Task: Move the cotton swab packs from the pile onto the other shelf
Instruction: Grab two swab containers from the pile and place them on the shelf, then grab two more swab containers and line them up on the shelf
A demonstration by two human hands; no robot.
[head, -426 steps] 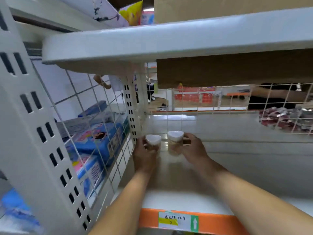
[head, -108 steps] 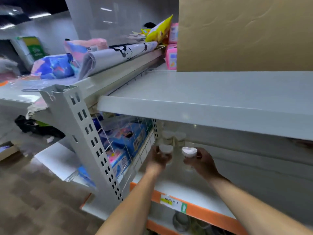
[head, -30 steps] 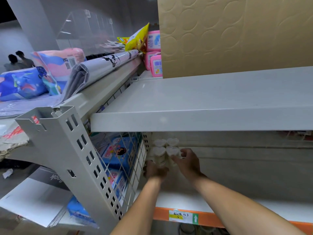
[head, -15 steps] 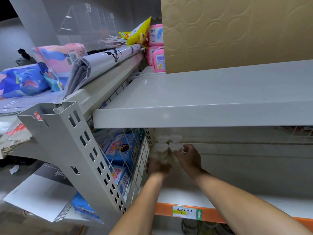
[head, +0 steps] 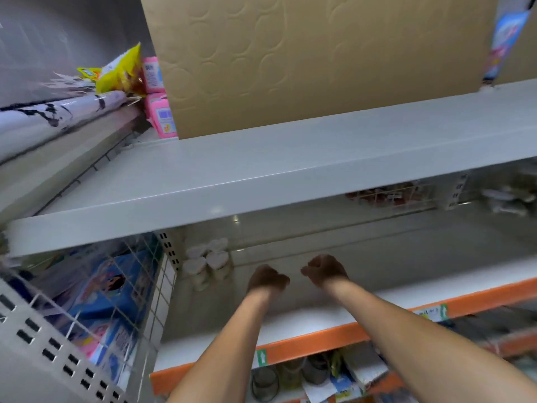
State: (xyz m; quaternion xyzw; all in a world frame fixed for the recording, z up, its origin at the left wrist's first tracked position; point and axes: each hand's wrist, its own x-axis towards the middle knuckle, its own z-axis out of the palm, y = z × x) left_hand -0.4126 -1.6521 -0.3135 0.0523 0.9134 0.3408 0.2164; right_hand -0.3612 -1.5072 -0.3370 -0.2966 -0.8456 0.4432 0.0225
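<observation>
Several cotton swab packs (head: 207,264), small clear tubs with white heart-shaped lids, stand clustered in the back left corner of the white shelf (head: 305,317) with the orange front rail. My left hand (head: 268,280) hovers over the shelf to the right of the packs, apart from them, fingers loosely curled and holding nothing. My right hand (head: 325,270) hovers a little further right, also loosely curled and holding nothing. The view is motion-blurred.
The grey upper shelf (head: 261,181) overhangs the packs and carries a large cardboard box (head: 305,62) and pink packs (head: 161,117). A wire divider (head: 139,286) with blue packs (head: 107,289) behind it bounds the left. Red packs (head: 386,196) lie back right; jars (head: 290,373) sit below.
Both hands have let go of the front two packs and drawn back to the right, away from the cluster. The view has swung right and tilted.
</observation>
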